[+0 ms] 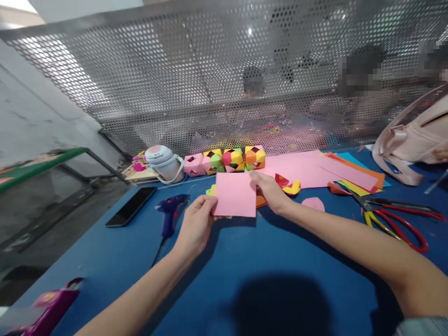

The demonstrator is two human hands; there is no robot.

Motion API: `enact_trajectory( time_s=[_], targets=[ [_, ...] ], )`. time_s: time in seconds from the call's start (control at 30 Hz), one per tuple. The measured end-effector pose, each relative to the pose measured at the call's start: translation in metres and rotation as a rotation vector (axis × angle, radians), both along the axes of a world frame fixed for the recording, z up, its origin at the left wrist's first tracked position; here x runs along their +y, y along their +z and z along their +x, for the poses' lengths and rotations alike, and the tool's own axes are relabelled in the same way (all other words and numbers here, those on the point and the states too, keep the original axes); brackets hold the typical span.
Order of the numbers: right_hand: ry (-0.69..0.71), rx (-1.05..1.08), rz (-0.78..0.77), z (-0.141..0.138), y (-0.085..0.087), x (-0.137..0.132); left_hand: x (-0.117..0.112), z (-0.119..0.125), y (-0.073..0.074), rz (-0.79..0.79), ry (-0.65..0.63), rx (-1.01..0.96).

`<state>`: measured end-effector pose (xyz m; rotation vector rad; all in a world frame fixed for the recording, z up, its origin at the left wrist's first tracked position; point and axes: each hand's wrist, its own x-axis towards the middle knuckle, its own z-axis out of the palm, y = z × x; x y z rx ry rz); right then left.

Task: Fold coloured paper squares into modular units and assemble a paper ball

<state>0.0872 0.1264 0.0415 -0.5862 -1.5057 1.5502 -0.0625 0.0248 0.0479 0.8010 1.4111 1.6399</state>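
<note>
Left hand (198, 223) fingers pinched on the left edge of one square pink paper sheet (235, 195); right hand (270, 191) fingers clamped on its right edge, mid-table. Beyond, four colourful folded-paper cubes (233, 159); right, seemingly two pairs of scissors (399, 219).

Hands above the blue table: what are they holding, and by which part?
A pink paper square, held by both: the left hand pinches its lower left edge, the right hand its upper right corner.
</note>
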Motion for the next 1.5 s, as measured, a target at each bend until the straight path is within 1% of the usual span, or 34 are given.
enact_trajectory(
  time_s=[0.07,0.13,0.27,0.4,0.53,0.67,0.8,0.9,1.0,1.1,1.23,1.33,1.4,1.5],
  targets=[
    [-0.099,-0.184,0.086,0.023,-0.003,-0.009,-0.002,0.013,-0.01,-0.061,-0.072,-0.01],
    [-0.147,-0.357,0.092,0.044,-0.008,-0.017,-0.003,0.025,-0.018,-0.127,-0.153,-0.02],
    [-0.117,-0.505,0.089,0.077,-0.02,-0.032,-0.002,0.044,-0.027,-0.211,-0.27,0.045],
    [-0.05,-0.606,0.137,0.096,-0.023,-0.04,0.002,0.056,-0.029,-0.217,-0.409,0.21],
    [-0.038,-0.606,0.116,0.098,-0.024,-0.043,0.006,0.063,-0.029,-0.183,-0.542,0.381],
    [-0.034,-0.6,0.165,0.096,-0.027,-0.046,0.01,0.065,-0.029,-0.152,-0.611,0.513],
    [-0.026,-0.588,0.14,0.095,-0.028,-0.05,0.012,0.064,-0.031,-0.124,-0.653,0.58],
    [-0.019,-0.57,0.098,0.094,-0.028,-0.052,0.011,0.062,-0.032,-0.08,-0.667,0.574],
    [-0.021,-0.58,0.071,0.094,-0.027,-0.052,0.01,0.059,-0.033,-0.069,-0.667,0.573],
    [-0.036,-0.582,0.088,0.097,-0.029,-0.051,0.01,0.053,-0.033,-0.048,-0.684,0.646],
    [-0.102,-0.593,0.206,0.102,-0.035,-0.049,0.01,0.045,-0.036,-0.023,-0.725,0.815],
    [-0.117,-0.576,0.387,0.104,-0.037,-0.049,0.01,0.043,-0.039,-0.003,-0.775,0.966],
    [-0.087,-0.55,0.54,0.106,-0.035,-0.05,0.01,0.043,-0.041,0.021,-0.792,1.046],
    [0.025,-0.57,0.756,0.111,-0.032,-0.052,0.011,0.043,-0.042,0.095,-0.756,1.126]
  ],
)
